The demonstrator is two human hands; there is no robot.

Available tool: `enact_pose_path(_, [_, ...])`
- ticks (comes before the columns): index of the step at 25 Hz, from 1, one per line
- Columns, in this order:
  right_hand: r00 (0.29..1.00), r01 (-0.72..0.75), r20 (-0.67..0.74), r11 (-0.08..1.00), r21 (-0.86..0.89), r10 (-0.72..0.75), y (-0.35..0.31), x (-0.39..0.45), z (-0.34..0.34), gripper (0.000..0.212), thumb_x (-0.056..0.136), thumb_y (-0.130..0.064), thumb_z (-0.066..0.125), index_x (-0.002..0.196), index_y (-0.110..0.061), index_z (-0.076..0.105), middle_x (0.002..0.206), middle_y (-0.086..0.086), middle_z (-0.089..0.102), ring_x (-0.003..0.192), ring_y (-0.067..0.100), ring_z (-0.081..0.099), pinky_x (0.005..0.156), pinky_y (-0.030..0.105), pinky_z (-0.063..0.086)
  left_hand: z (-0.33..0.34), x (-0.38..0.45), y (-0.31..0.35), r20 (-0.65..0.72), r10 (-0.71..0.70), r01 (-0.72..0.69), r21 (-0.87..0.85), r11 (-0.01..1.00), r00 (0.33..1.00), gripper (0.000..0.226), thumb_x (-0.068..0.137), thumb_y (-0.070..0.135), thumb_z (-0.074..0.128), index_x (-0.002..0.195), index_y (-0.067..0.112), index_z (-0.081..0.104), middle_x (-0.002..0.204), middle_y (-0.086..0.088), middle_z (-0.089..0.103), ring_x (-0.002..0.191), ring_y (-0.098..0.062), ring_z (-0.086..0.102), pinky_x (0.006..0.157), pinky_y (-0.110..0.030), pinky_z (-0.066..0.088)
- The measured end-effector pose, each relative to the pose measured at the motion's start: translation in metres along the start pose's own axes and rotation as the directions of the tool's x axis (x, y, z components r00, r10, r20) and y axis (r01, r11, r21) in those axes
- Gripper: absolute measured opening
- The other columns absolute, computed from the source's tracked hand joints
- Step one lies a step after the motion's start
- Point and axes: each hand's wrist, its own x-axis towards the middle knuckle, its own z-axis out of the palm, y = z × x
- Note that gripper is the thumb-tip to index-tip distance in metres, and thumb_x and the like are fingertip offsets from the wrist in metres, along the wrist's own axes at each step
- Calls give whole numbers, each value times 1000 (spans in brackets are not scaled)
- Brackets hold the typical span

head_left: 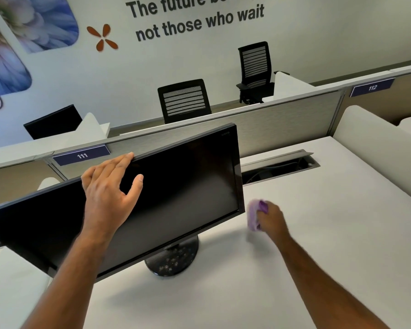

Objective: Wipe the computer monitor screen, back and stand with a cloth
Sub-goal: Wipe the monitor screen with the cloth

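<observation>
A black computer monitor (180,186) with a dark screen stands on a round glossy base (173,261) on the white desk (318,245). My left hand (109,186) rests over the monitor's top edge, fingers behind it and thumb on the screen side. My right hand (269,218) is just right of the monitor's lower right corner, above the desk, closed around a crumpled purple cloth (255,214) that looks blurred. The monitor's back is hidden from view.
A grey partition (282,115) with labels 111 and 112 runs behind the desk. An open cable tray (278,166) sits in the desk behind the monitor's right side. Black office chairs (184,100) stand beyond the partition. A white divider (375,148) rises at the right.
</observation>
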Motion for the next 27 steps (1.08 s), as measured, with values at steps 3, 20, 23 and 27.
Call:
enact_pose_path(3, [958,255,-177,954,158,-226,-72,-5,-45,36,99,-7,56,134,-9,60,114,11,70,96,28,71,66,16,53,0,-1,2,-5,1,-1,-2,1000,1000,52,98,42,58,145,19,60,136,-1,68,127,-19,59,113,-40,29])
enact_pose_path(20, [390,871,158,308,-383,-907,-246,-65,-24,50,90,-12,63,140,-18,60,139,3,65,133,16,55,116,37,43,-1,1,0,17,-1,2,-33,999,1000,53,98,46,55,144,22,61,137,3,68,130,-16,59,113,-37,28])
enact_pose_path(23, [538,772,12,487,-409,-843,-238,-35,-56,47,89,-12,62,136,-22,63,130,2,69,127,23,59,110,40,49,-1,2,2,11,5,-5,-35,999,1000,53,97,47,55,143,21,61,135,3,69,128,-16,60,113,-37,29])
enact_pose_path(27, [646,652,-79,603,-459,-759,-236,-28,-66,45,91,-8,65,135,-15,63,131,9,68,138,43,46,125,48,22,-2,0,3,33,0,1,-29,1000,999,54,98,49,55,144,22,60,136,4,68,130,-14,58,113,-33,26])
